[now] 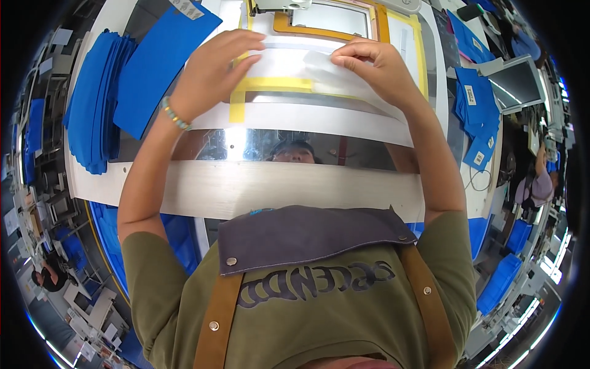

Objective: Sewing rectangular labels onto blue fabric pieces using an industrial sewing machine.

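Note:
My right hand [380,69] pinches a thin, translucent white sheet [329,72] between thumb and fingers. The sheet's lower part trails over the white work surface [279,61] towards the right forearm. To the left, my left hand [218,71] is open over the same surface, thumb apart from the fingers and nothing in it. Strips of yellow tape [276,84] mark the surface below and between the hands. Just beyond the right fingers lies an orange frame [380,26] with a pale inner window [332,19].
A machine head [279,5] stands at the far edge. Blue fabric pieces [98,101] are stacked on the left, with a loose blue panel [163,71] beside them. More labelled blue pieces [478,107] and a monitor [516,83] are on the right. A shiny metal strip [246,150] crosses the near table.

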`<state>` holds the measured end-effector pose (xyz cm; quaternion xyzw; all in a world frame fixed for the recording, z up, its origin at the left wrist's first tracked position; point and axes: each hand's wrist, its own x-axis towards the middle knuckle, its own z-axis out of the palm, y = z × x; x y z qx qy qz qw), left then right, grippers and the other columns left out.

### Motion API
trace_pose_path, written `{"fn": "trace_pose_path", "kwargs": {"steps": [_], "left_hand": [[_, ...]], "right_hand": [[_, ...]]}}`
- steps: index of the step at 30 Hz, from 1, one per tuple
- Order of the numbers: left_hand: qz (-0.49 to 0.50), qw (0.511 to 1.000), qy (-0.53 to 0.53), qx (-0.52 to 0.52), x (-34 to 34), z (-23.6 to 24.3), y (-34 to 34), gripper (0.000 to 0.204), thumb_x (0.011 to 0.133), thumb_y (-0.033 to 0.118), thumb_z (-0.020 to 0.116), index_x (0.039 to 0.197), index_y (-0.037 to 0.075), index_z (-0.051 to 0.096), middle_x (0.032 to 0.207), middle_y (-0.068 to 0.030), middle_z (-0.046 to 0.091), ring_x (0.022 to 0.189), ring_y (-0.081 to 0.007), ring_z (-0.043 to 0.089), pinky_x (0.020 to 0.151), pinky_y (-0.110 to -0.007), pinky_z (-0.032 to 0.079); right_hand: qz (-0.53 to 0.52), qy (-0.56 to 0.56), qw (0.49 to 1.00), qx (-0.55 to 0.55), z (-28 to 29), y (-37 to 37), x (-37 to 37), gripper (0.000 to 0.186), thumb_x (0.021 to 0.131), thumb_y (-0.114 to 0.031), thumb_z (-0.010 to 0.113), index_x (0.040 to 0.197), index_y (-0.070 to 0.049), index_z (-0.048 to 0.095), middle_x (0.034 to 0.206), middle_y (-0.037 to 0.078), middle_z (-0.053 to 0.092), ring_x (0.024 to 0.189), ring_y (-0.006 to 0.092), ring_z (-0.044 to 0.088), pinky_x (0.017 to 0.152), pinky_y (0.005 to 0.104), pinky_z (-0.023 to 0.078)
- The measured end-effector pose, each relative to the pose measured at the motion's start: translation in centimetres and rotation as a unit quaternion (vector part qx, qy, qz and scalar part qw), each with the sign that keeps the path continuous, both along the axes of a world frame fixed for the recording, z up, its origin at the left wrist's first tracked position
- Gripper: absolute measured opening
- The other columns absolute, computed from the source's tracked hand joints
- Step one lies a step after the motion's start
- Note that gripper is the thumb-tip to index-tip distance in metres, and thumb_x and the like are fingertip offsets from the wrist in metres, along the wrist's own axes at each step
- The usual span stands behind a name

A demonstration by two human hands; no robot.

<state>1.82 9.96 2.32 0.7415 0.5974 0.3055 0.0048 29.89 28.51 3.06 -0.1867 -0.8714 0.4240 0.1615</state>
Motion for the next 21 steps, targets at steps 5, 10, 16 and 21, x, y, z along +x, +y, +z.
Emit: {"fn": "trace_pose_path", "kwargs": {"steps": [5, 10, 16, 21], "left_hand": [[0.001, 0.999, 0.047, 0.006, 3.3, -0.5, 3.6, 0.018, 0.099, 0.016, 0.072, 0.113, 0.005, 0.075, 0.119, -0.008, 0.077, 0.11, -0.0282, 0.072, 0.095, -0.038, 0.058], [-0.071, 0.997, 0.029, -0.006, 6.6, -2.0, 3.2, 0.031, 0.1, 0.021, 0.07, 0.127, 0.007, 0.07, 0.137, -0.0106, 0.069, 0.129, -0.0306, 0.063, 0.108, -0.042, 0.051], [-0.1, 0.992, 0.064, -0.032, 10.6, -3.5, 4.9, 0.053, 0.102, 0.034, 0.068, 0.151, 0.017, 0.059, 0.163, -0.012, 0.049, 0.154, -0.033, 0.04, 0.124, -0.049, 0.036], [-0.163, 0.981, 0.08, -0.072, 11.3, -4.1, 5.6, 0.053, 0.102, 0.031, 0.068, 0.153, 0.02, 0.059, 0.166, -0.0124, 0.045, 0.156, -0.0358, 0.037, 0.125, -0.05, 0.034]], "right_hand": [[-0.022, 0.048, 0.998, -0.014, 0.0, 0.7, -0.2, 0.022, 0.102, -0.022, 0.072, 0.108, -0.002, 0.079, 0.101, 0.006, 0.076, 0.089, 0.0128, 0.065, 0.084, 0.0277, 0.053], [-0.159, 0.082, 0.983, -0.041, 1.3, 6.2, 2.5, 0.021, 0.105, -0.021, 0.068, 0.11, -0.002, 0.074, 0.102, -0.001, 0.074, 0.099, 0.0059, 0.064, 0.089, 0.0237, 0.05], [-0.171, 0.142, 0.968, -0.116, 4.6, 8.8, 4.0, 0.017, 0.102, -0.01, 0.063, 0.113, -0.006, 0.074, 0.09, -0.007, 0.069, 0.077, 0.0019, 0.061, 0.072, 0.0199, 0.049], [-0.239, 0.136, 0.961, -0.036, 1.4, 7.2, 4.3, 0.018, 0.103, -0.014, 0.065, 0.113, -0.002, 0.073, 0.1, -0.002, 0.073, 0.09, 0.0065, 0.065, 0.084, 0.0232, 0.05]]}}
